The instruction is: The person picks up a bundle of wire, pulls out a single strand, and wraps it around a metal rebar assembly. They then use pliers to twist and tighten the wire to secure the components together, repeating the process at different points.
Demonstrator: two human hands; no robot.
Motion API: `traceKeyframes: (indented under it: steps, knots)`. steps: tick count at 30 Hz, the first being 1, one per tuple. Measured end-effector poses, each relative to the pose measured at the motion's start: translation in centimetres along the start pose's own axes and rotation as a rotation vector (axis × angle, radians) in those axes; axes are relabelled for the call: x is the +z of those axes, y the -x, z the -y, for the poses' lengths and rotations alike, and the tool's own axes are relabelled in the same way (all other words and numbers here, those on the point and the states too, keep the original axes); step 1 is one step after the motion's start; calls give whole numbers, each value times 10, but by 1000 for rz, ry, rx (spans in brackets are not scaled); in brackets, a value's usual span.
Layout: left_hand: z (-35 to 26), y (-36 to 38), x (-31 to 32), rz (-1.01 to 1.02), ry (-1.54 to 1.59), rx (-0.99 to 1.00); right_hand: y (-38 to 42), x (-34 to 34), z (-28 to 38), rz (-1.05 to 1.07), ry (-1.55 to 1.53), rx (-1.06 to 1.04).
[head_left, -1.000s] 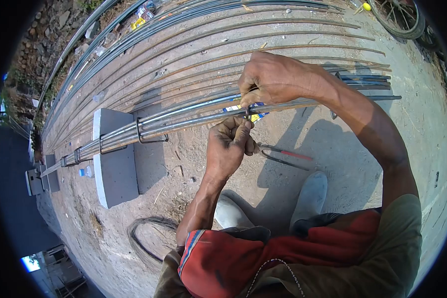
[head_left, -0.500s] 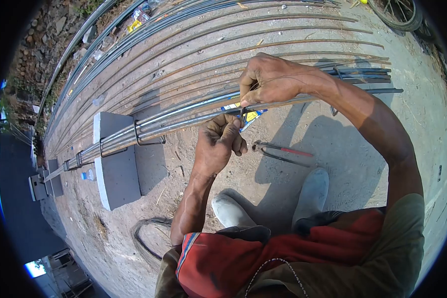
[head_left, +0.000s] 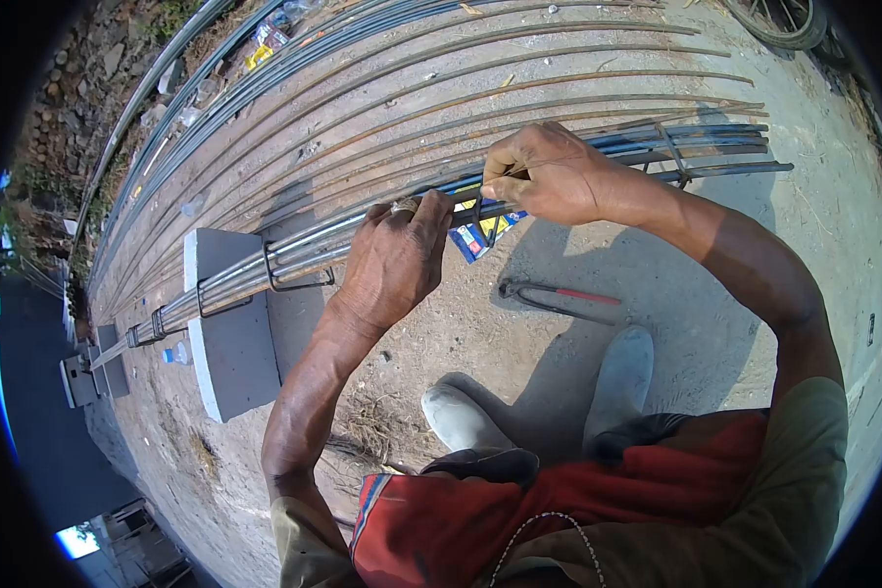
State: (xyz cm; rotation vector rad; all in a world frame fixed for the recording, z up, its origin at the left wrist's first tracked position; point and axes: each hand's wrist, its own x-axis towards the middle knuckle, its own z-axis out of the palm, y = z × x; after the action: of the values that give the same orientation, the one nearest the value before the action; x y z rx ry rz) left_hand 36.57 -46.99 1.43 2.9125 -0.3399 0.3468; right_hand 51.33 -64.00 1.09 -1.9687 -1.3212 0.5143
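My left hand (head_left: 397, 250) is closed over a bundle of long steel reinforcing bars (head_left: 353, 235), knuckles up, with a ring on one finger. To its right, my right hand (head_left: 549, 181) pinches at the bars; a thin wire appears to run from it across the back of the hand. Between the hands a dark steel stirrup (head_left: 478, 220) hangs around the bars. Other stirrups circle the bundle, one near the block (head_left: 269, 267) and one beyond my right wrist (head_left: 671, 152). My fingertips are partly hidden.
Red-handled pincers (head_left: 563, 296) lie on the ground by my boots (head_left: 619, 382). A grey block (head_left: 233, 353) props the bars. Behind it lie several loose bars (head_left: 559, 54), a blue-yellow packet (head_left: 472, 245) under the bundle, a bottle (head_left: 177, 353) and a wheel (head_left: 779, 22).
My left hand has moved up and left from beside the stirrup onto the bars. My right hand has shifted slightly right and away from the stirrup.
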Motion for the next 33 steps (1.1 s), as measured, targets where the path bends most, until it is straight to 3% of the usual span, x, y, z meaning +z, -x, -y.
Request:
traceKeyframes:
  steps: [5,8,12,15,18,23,24,29,30,33]
  knots:
    - [-1,-13,-4,151,133,-79,-4,-3,3,15,-55,63]
    - [8,-17,1,136,238,-14,-2,-12,14,88,-73,206]
    - [13,-24,3,112,279,68,-2,-11,6,87,-24,166]
    - [8,-27,-2,203,242,-34,0,-13,14,60,-40,216]
    - [18,-32,3,116,252,52,4,-12,13,35,-75,200]
    - [26,-50,0,220,111,274,13,-10,2,-24,-8,135]
    - [25,-55,-5,280,71,276,13,-14,8,7,24,248]
    - [26,-62,-12,319,195,332,21,3,-2,-156,83,17]
    - [25,-61,-15,392,160,244,20,3,-4,-173,76,-21]
    - [23,-68,-23,469,167,217,11,-6,-1,3,34,143]
